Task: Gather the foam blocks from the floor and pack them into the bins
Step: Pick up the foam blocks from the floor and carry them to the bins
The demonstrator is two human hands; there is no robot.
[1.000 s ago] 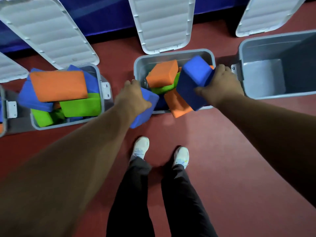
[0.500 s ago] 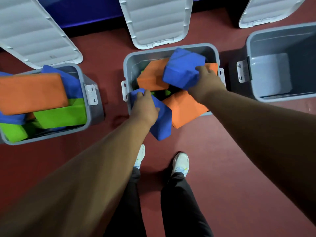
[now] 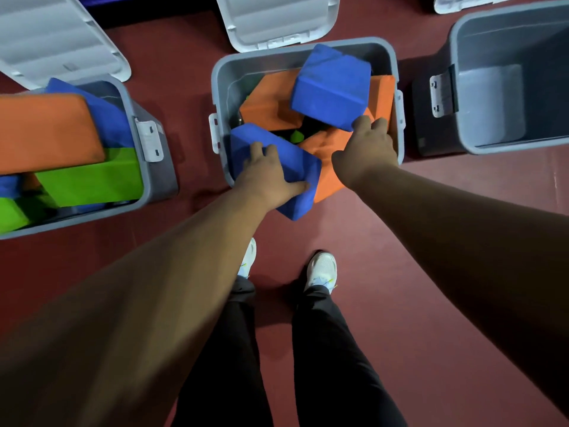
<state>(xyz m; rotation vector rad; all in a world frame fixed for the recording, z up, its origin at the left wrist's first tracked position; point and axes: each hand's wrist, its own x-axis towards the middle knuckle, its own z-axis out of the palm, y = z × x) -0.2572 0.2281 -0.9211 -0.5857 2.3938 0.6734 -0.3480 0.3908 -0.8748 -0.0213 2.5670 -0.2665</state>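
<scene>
Floor [image 3: 400, 241]: dark red and smooth. It carries three grey bins in a row and the person's white shoes [image 3: 321, 269].
Far edge: a dark blue band [image 3: 123, 4] runs behind the bins. A pale ribbed lid [image 3: 277, 20] lies beyond each bin.
Right bin [image 3: 455, 87]: open, its bare grey bottom in view.
Left bin [image 3: 154, 180]: heaped above the rim. A large orange block [image 3: 46, 134] lies on top, with a green block [image 3: 92, 177] beside it and a blue block [image 3: 104, 112] behind.
Middle bin [image 3: 221, 75]: holds orange blocks [image 3: 264, 103], with a scrap of green visible between them. One orange block [image 3: 329, 158] juts over the near rim. The far blue block [image 3: 332, 87] lies tilted on top of the pile.
Near blue block [image 3: 277, 167]: lies across the near-left corner of the middle bin and overhangs the rim.
Left hand [image 3: 268, 177]: palm down, gripping the near blue block, with fingers curled over the top face and thumb along the near face.
Right hand [image 3: 366, 152]: over the middle bin's near-right corner. The thumb is spread wide and the fingers loosely bent at the far blue block's near corner; it grasps nothing.
</scene>
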